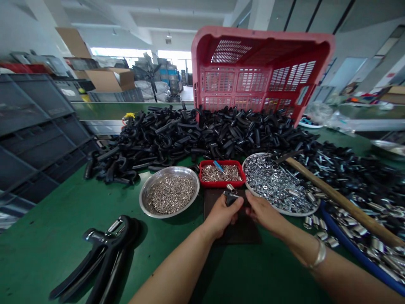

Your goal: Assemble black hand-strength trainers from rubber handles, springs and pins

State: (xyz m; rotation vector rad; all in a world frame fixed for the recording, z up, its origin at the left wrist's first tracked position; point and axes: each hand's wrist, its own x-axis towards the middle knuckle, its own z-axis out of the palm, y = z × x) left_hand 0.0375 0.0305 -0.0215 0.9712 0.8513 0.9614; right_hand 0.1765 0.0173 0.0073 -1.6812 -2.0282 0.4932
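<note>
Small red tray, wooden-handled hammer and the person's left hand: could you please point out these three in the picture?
Small red tray (pixel 222 184): head view, front wall.
Wooden-handled hammer (pixel 336 196): head view, middle of handle.
Left hand (pixel 220 214): head view, back of hand.

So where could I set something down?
Bare tabletop lies between the black handgrip and steel bowl, and this side of the dark mat. The back is crowded with black parts, the right with the round tray and wooden handle.

Both forearms (pixel 183 261) converged from the near edge of the table (pixel 155 245), with the left hand (pixel 219 216) curled, thumb (pixel 236 205) uppermost, and the right hand (pixel 263 212) just beside it, fingers (pixel 250 207) bent and directed leftward.
</note>
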